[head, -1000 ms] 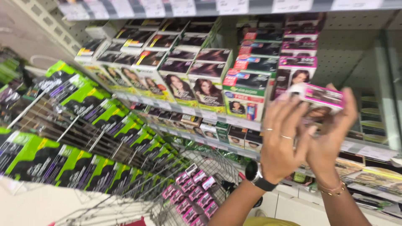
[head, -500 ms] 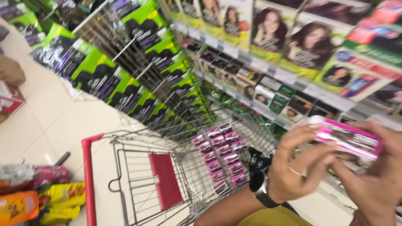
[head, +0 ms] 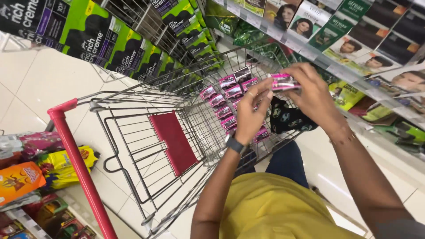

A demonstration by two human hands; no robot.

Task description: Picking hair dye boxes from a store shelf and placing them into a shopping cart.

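Both hands hold one small pink box [head: 284, 82] above the far end of a wire shopping trolley [head: 133, 95]. My left hand [head: 251, 116], with a dark watch on its wrist, grips the box's near end. My right hand [head: 313, 94] covers its far end from above. Several matching pink boxes [head: 223, 97] lie in a row inside the trolley basket, just below the hands. A dark patterned cloth [head: 287, 117] lies in the basket under my right hand.
The trolley has a red handle bar [head: 77, 166] and a red child-seat flap [head: 173, 140]. Shelves of hair-colour cartons [head: 354, 40] run along the right. Green and black cartons [head: 106, 42] hang at upper left. Snack packets [head: 40, 170] sit at lower left.
My view has swung down from the shelf to the trolley. Both hands have carried the pink box down from shelf height to just above the basket.
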